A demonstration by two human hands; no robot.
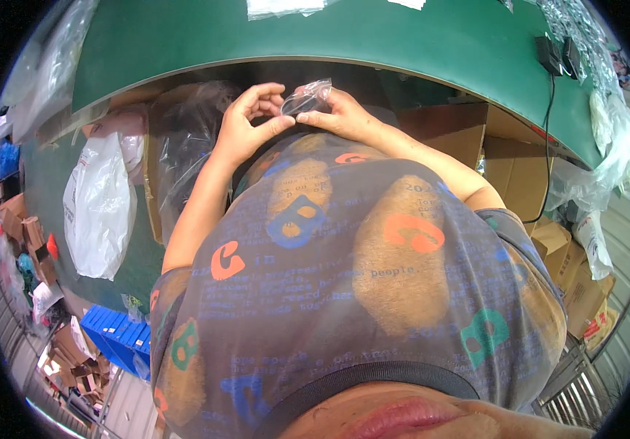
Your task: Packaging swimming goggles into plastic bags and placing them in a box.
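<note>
Just in front of my body, below the edge of the green table, my right hand [340, 117] pinches a small clear plastic bag [320, 91]. A thin dark loop [291, 102] shows at the bag's left side; whether it is a cord or a ring I cannot make out. Close beside it is my left hand [250, 124], its thumb and curled fingers apart. The left thumb tip reaches the lower edge of the loop, and nothing shows gripped in that hand.
The green table [205, 36] curves across the far side. An open cardboard box [509, 172] stands under its right part, near a black power adapter [548, 55] with a hanging cord. White plastic bags [100, 208] hang at left, above blue bins [117, 338].
</note>
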